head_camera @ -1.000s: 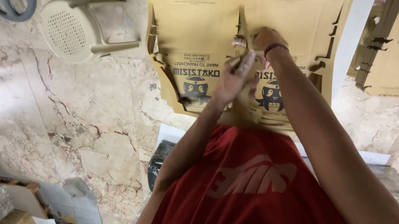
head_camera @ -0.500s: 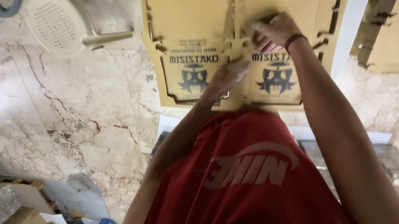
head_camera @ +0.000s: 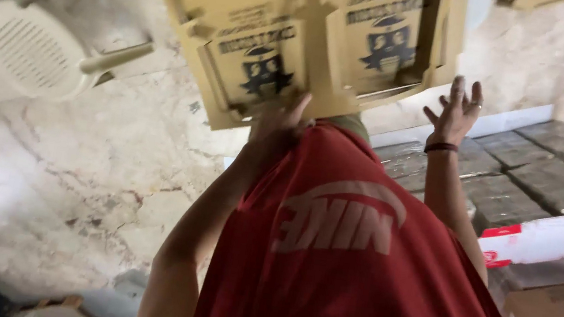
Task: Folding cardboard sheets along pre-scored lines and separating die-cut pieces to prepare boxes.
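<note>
1. Since the earlier frames the right hand has come off the flattened cardboard box; half a second ago it pressed on the middle seam, and now it hovers open just below the box's lower right corner, fingers spread, gripping nothing.
2. The left hand has slid down to the box's lower edge. It touches the cardboard there, but the red shirt hides part of it, so I cannot tell whether it grasps the edge or only pushes against it.
3. The box itself now sits higher and further left in the view than before, lying flat on the pale marble floor, tan in colour, with its flaps folded out.
4. Two panels of the box each carry a dark blue printed emblem with lines of dark lettering above it, one panel near the left hand, the other nearer the right.
5. A dark band circles the right wrist.
6. A cream plastic chair with a slotted round seat stands left of the box, apart from it.
7. To the right lie stacked grey bundles, possibly more flattened packaging.
8. Below them sit white cartons with red markings and a plain brown carton.
</note>
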